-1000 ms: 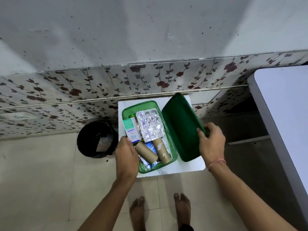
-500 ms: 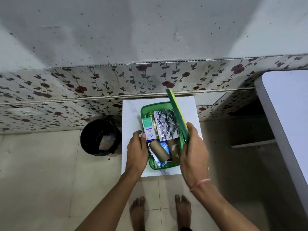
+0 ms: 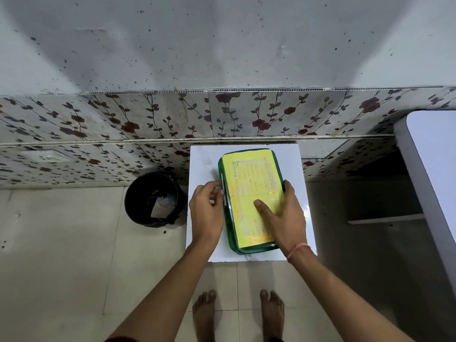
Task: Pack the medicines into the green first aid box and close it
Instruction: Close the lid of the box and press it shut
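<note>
The right hand (image 3: 283, 218) lies flat on the lid of the green first aid box (image 3: 249, 201), palm on the lid's right side, thumb pressed onto the yellow label (image 3: 254, 186), fingers spread and curled over the right rim. The left hand (image 3: 207, 213) sits against the box's left edge, fingertips pinched loosely together at a pale clasp (image 3: 223, 186) on that side; whether they grip it or only touch it cannot be told. A thin pink thread circles the right wrist.

The box is shut, its lid level on the base, so nothing inside shows. The label covers almost the whole lid and carries orange printing along its left and near edges and faint rows of text in a frame, all too blurred to read.

The box lies lengthwise on a small white tabletop (image 3: 202, 166), slightly turned, with bare white surface to its left, a narrower strip to its right and little margin at the near edge. The tabletop's far edge meets a flower-patterned tiled wall (image 3: 123, 119). A black bin (image 3: 155, 198) stands on the floor just left of it, and a second white table (image 3: 434, 164) is at the right, well apart. Bare feet (image 3: 204, 314) stand on the floor tiles below.
</note>
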